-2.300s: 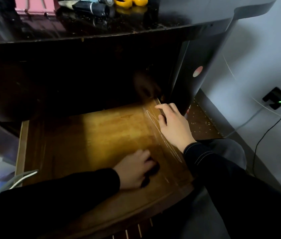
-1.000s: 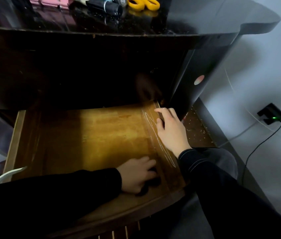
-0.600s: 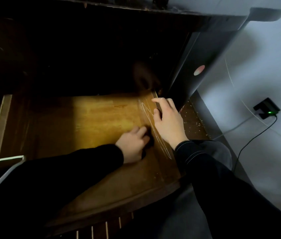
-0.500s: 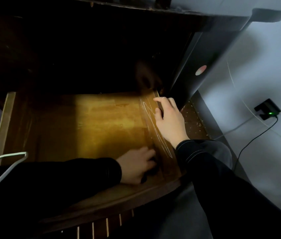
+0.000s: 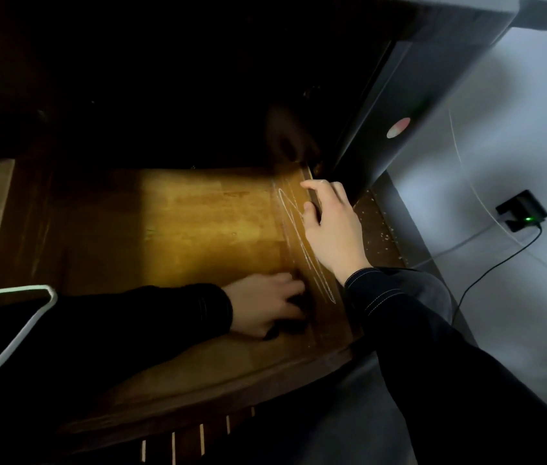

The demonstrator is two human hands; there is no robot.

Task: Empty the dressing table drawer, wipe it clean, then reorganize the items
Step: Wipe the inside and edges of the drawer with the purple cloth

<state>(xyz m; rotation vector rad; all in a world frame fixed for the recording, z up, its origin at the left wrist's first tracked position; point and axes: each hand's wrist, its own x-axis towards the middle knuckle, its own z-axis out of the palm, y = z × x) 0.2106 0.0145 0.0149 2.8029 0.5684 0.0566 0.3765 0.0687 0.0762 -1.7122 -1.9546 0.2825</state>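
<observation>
The wooden drawer is pulled out below the dark dressing table, and its floor is bare. My left hand is in the drawer's front right corner, its fingers curled over a small dark cloth pressed against the drawer floor. Most of the cloth is hidden under the hand. My right hand grips the drawer's right side wall, thumb inside and fingers over the top edge. White scratch marks run along that wall.
The dressing table's dark side panel stands just right of the drawer. A black plug with a green light and its cables sit on the white wall at right. A white cord crosses my left sleeve.
My left hand slid the cloth forward along the right side of the drawer floor, then back to the front right corner. My right hand stayed on the side wall. The view tilted down.
</observation>
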